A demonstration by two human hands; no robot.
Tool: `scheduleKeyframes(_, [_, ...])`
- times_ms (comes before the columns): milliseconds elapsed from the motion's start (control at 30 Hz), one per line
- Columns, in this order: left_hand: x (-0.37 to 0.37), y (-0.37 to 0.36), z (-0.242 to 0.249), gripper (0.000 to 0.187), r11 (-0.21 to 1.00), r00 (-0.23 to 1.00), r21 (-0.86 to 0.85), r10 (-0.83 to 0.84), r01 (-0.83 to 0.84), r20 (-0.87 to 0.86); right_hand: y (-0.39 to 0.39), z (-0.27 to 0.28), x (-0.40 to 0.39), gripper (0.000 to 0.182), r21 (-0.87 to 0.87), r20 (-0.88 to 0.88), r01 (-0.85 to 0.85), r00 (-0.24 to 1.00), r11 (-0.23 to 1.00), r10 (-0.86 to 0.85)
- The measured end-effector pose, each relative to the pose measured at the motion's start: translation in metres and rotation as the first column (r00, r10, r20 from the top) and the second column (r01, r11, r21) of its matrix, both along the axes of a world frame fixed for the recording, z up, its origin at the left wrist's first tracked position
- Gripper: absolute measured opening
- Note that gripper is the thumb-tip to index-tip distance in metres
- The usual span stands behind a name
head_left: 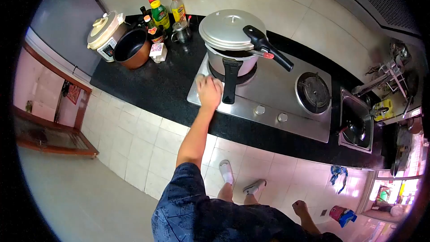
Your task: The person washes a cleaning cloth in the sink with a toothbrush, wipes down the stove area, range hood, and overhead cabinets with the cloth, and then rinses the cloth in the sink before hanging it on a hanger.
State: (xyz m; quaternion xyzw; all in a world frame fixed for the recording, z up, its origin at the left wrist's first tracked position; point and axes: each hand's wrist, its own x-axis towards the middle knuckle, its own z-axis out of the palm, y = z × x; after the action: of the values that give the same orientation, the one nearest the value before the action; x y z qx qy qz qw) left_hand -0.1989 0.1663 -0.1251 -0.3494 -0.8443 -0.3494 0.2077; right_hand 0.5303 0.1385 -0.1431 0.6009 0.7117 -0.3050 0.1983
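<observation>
My left hand is closed, fingers curled, over the left front part of the steel gas stove. Whatever it may hold is hidden beneath it. Just right of it is the black handle of a pressure cooker standing on the left burner. The cooker's silver lid rests askew on top, its own black handle pointing right. A utensil with a red tip sticks out beneath the lid. My right hand hangs low by my side, fingers curled in, with nothing visible in it.
On the black counter stand a rice cooker, a brown pot, a white box, sauce bottles and a small metal jug. Right lie a second burner and a sink. A bucket stands on the floor.
</observation>
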Motion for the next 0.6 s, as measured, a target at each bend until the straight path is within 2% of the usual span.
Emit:
scheduleKeyframes(33, [0.016,-0.001,0.005,0.028,0.998,0.994,-0.058,-0.018,0.012,-0.108,-0.001,-0.009,0.003,0.025,0.009,-0.03,-0.02,0.999,1.0,0.021])
scheduleKeyframes(100, [0.056,-0.001,0.048,0.017,0.986,0.986,0.03,-0.161,0.163,-0.051,-0.011,-0.03,0.014,0.025,0.017,-0.087,-0.06,0.994,0.998,0.061])
scheduleKeyframes(167, [0.068,0.022,0.025,0.015,0.978,0.983,0.102,-0.186,0.184,0.004,-0.017,-0.036,0.004,0.026,0.008,-0.141,-0.063,0.988,0.998,0.063])
scheduleKeyframes(200, [0.076,0.031,0.021,0.019,0.955,0.889,0.154,-0.293,0.254,0.351,-0.02,-0.036,-0.002,0.026,0.005,-0.164,-0.066,0.984,0.998,0.066])
scheduleKeyframes(233, [0.091,0.039,0.028,0.018,0.98,0.974,0.053,-0.195,0.19,0.118,-0.019,-0.031,-0.015,0.027,-0.018,-0.168,-0.07,0.984,0.997,0.066])
scheduleKeyframes(267, [0.1,0.054,0.008,0.016,0.974,0.936,0.012,-0.219,0.224,0.275,-0.017,-0.022,-0.033,0.028,-0.041,-0.173,-0.073,0.983,0.997,0.064])
scheduleKeyframes(300, [0.106,0.069,0.009,0.018,0.962,0.922,-0.009,-0.26,0.274,0.286,-0.018,-0.019,-0.045,0.029,-0.065,-0.175,-0.073,0.983,0.995,0.06])
scheduleKeyframes(333, [0.109,0.082,0.013,0.021,0.946,0.906,-0.031,-0.3,0.323,0.299,-0.013,-0.041,-0.037,0.029,-0.12,-0.257,-0.012,0.966,0.993,-0.019])
scheduleKeyframes(400, [0.107,0.088,0.019,0.025,0.916,0.888,-0.075,-0.358,0.394,0.288,-0.007,-0.029,-0.062,0.03,-0.074,-0.124,-0.184,0.977,0.98,0.174])
scheduleKeyframes(433, [0.104,0.088,0.023,0.027,0.906,0.888,-0.093,-0.378,0.413,0.261,-0.003,-0.014,-0.08,0.03,-0.089,-0.067,-0.123,0.991,0.988,0.117])
scheduleKeyframes(500, [0.095,0.08,0.015,0.026,0.89,0.876,-0.087,-0.417,0.447,0.241,0.003,-0.017,-0.085,0.027,-0.019,-0.116,-0.088,0.99,0.996,0.085])
scheduleKeyframes(533, [0.082,0.069,-0.001,0.019,0.759,0.411,0.5,-0.648,0.417,0.641,0.004,-0.025,-0.085,0.026,-0.006,-0.144,-0.081,0.986,0.997,0.079])
scheduleKeyframes(567, [0.069,0.052,-0.013,0.024,0.554,-0.217,0.832,-0.816,-0.032,0.535,0.004,-0.032,-0.081,0.026,0.004,-0.17,-0.07,0.983,0.998,0.07])
scheduleKeyframes(600, [0.062,0.019,0.03,0.025,0.738,0.497,0.448,-0.673,0.505,0.548,0.002,-0.035,-0.073,0.025,0.013,-0.193,-0.058,0.979,0.998,0.06])
